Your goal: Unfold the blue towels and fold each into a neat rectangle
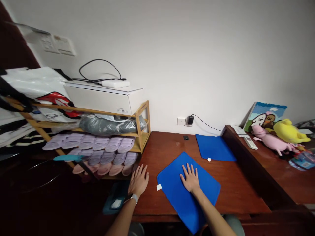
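Note:
A blue cloth with a small white tag lies spread at an angle on the brown wooden desk, one corner hanging over the front edge. My right hand rests flat on this cloth, fingers spread, holding nothing. At the desk's left edge is my left hand, its fingers stretched out and slightly apart, with a watch or band on the wrist. It holds nothing and is apart from the cloth. A second blue cloth with a white tag lies flat at the back right of the desk.
A wooden rack with purple slippers and a white box stands at left. On the right, a raised ledge borders a surface with a remote, plush toys and a picture. A black plug sits in the wall.

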`<state>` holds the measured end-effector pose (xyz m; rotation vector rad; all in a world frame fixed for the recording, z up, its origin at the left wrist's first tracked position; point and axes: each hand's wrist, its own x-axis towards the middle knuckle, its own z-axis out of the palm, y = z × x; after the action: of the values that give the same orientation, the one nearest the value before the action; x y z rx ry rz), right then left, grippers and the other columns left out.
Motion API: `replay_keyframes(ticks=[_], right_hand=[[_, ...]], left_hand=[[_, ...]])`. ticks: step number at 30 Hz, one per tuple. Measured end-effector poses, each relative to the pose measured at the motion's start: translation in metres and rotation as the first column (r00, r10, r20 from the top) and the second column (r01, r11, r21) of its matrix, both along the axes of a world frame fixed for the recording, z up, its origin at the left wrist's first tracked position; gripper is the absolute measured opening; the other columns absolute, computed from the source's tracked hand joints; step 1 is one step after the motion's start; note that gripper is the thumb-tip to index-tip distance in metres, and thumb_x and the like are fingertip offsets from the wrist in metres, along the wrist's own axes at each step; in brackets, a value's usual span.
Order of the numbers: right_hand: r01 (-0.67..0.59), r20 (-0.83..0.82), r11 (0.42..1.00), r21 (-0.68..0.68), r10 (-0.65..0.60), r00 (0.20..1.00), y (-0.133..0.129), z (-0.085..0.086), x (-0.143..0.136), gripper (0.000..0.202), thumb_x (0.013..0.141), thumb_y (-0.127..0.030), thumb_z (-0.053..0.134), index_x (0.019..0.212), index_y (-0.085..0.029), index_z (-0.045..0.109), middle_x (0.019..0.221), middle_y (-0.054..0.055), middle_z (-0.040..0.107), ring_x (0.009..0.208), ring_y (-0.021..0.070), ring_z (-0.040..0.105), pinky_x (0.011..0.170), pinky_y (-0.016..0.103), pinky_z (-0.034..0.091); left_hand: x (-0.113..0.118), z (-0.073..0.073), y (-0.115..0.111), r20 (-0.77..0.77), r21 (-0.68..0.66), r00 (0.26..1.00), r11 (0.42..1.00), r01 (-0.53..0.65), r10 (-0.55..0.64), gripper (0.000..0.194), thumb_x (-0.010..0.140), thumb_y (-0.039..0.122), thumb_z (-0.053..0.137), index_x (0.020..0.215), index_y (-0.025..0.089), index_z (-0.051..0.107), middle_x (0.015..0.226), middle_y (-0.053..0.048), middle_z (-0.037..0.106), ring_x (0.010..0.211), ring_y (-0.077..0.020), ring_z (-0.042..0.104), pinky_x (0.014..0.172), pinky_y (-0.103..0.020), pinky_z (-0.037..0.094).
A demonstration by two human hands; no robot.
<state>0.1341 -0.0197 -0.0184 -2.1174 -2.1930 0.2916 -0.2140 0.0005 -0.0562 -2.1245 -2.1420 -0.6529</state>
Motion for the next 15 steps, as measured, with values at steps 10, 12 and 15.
replay_keyframes(ticks=[10, 12, 15], right_hand=[[-0.481, -0.183, 0.876, -0.008, 0.472, 0.862, 0.031, 0.029, 0.038, 0.069, 0.106, -0.064, 0.047, 0.169, -0.039, 0.036, 0.181, 0.001, 0.023, 0.169, 0.0288, 0.012, 0.136, 0.056, 0.004], [-0.409, -0.23, 0.911, 0.054, 0.41, 0.882, 0.027, 0.019, 0.039, 0.065, 0.107, -0.059, 0.044, 0.168, -0.036, 0.04, 0.18, 0.001, 0.028, 0.168, 0.0286, 0.017, 0.137, 0.056, 0.008], [-0.081, -0.315, 0.973, 0.215, 0.148, 0.937, 0.015, 0.001, 0.058, 0.061, 0.107, -0.047, 0.039, 0.164, -0.027, 0.05, 0.176, 0.007, 0.04, 0.164, 0.0291, 0.031, 0.135, 0.053, 0.022]], left_hand=[[-0.002, 0.0, 0.003, -0.056, 0.0, 0.998, 1.0, -0.005, 0.005, 0.057, 0.103, 0.034, 0.043, 0.155, 0.02, 0.061, 0.166, -0.013, 0.054, 0.156, -0.0299, 0.047, 0.128, -0.052, 0.037], [-0.002, 0.0, 0.003, -0.063, -0.008, 0.998, 1.0, -0.007, 0.006, 0.057, 0.104, 0.034, 0.043, 0.156, 0.019, 0.06, 0.167, -0.013, 0.054, 0.156, -0.0297, 0.047, 0.129, -0.051, 0.037], [-0.003, 0.001, 0.003, -0.06, -0.015, 0.998, 1.0, -0.001, 0.0, 0.056, 0.104, 0.034, 0.044, 0.156, 0.018, 0.06, 0.166, -0.014, 0.054, 0.157, -0.0298, 0.046, 0.129, -0.051, 0.036]])
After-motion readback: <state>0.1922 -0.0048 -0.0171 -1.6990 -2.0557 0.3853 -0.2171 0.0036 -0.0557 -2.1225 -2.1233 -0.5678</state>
